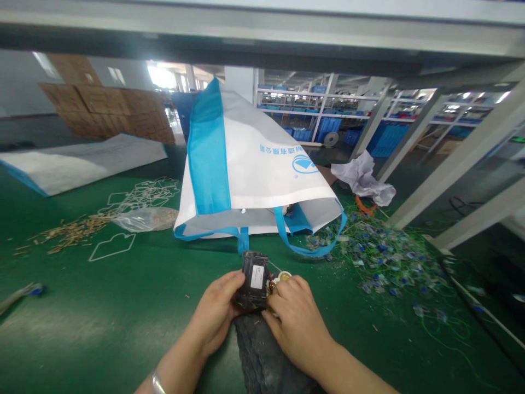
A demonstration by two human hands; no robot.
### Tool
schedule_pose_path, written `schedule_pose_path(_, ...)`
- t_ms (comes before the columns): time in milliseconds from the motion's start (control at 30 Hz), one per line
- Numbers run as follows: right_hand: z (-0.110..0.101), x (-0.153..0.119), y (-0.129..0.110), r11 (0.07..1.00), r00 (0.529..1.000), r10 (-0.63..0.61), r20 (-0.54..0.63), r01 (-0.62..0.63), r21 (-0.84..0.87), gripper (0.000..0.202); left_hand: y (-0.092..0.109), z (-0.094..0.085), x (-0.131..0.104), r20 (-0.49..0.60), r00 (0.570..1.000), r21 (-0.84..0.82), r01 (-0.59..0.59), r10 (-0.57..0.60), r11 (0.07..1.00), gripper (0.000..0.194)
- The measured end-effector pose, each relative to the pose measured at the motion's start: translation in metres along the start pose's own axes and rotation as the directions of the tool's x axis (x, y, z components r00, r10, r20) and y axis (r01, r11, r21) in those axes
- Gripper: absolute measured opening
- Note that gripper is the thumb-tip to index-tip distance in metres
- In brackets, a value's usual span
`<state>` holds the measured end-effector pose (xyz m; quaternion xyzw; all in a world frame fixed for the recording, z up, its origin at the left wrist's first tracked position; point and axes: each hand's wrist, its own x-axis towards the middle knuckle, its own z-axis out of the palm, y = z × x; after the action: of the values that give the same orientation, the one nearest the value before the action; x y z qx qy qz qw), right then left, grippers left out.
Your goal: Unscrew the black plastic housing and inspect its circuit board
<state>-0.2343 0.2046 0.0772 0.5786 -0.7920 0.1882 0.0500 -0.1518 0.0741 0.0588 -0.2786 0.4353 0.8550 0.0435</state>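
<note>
My left hand [221, 309] is closed around a black boxy device [252, 279] that has a white label on its face. My right hand [297, 314] is curled at the device's right side, its fingers on a small white and yellowish round part [282, 277]. A bit of red wire shows between this part and the device. Both hands are over a dark, rough-textured block or pad [262, 350]. Just beyond them a white and blue bag [262, 158] lies tipped over, its mouth and blue handles facing me.
Green-wired pieces with blue ends [385, 254] are heaped at right, near crumpled white paper [365, 178] and slanted table legs [455, 148]. At left lie brown pegs [69, 230], white wire frames [143, 194] and another bag [86, 164]. A table edge [262, 35] spans overhead.
</note>
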Motion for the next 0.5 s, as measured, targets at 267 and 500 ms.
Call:
schedule_pose_path(267, -0.007, -0.001, 0.0, 0.996, 0.99, -0.03, -0.139, 0.019, -0.084, 0.059, 0.005, -0.007, -0.006, 0.132, 0.991, -0.001, -0.023, 0.023, 1.0, 0.059)
schedule_pose_path(500, -0.013, 0.006, -0.005, 0.932, 0.984, -0.173, 0.05, 0.18, -0.316, 0.049, 0.0, -0.004, -0.011, -0.007, 0.976, 0.675, -0.157, 0.219, 0.721, 0.063)
